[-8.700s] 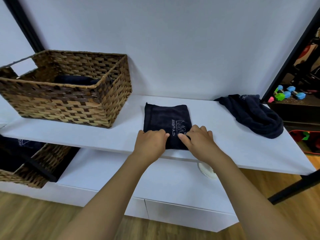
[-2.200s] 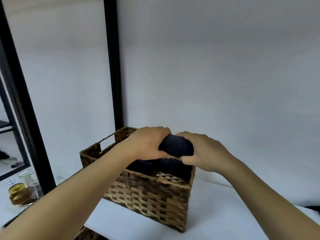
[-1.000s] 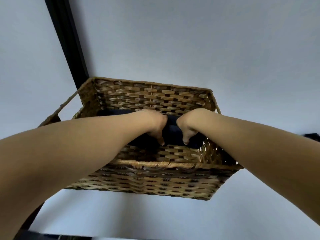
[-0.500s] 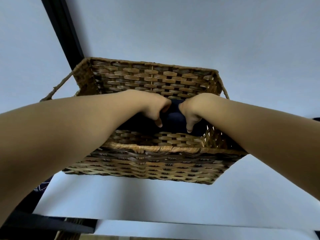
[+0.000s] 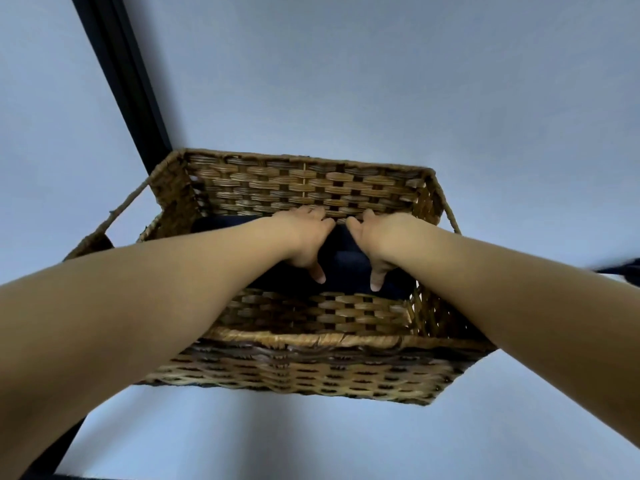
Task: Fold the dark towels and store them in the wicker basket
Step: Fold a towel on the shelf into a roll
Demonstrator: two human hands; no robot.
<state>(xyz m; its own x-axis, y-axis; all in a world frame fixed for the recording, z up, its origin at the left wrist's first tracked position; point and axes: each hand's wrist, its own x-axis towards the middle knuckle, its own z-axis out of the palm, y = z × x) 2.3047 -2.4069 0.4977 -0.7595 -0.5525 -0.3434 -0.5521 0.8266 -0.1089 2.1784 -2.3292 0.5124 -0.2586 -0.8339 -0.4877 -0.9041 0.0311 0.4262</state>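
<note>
Both hands' fingers (image 5: 313,216) seemingly lie flat, half hidden, on the towel (image 5: 341,268) inside the basket (image 5: 311,341).

Both hands, left hand (image 5: 304,237) and right hand (image 5: 384,237), flat on folded dark towel (image 5: 346,271) inside wicker basket (image 5: 311,341); white shelf (image 5: 311,438) beneath

Two bare forearms reach from lower left & lower right toward frame center. Left hand (image 5: 304,237) & right hand (image 5: 379,239) lie side by side, nearly touching, palms down, fingers extended, thumbs pointing toward the viewer.
</note>
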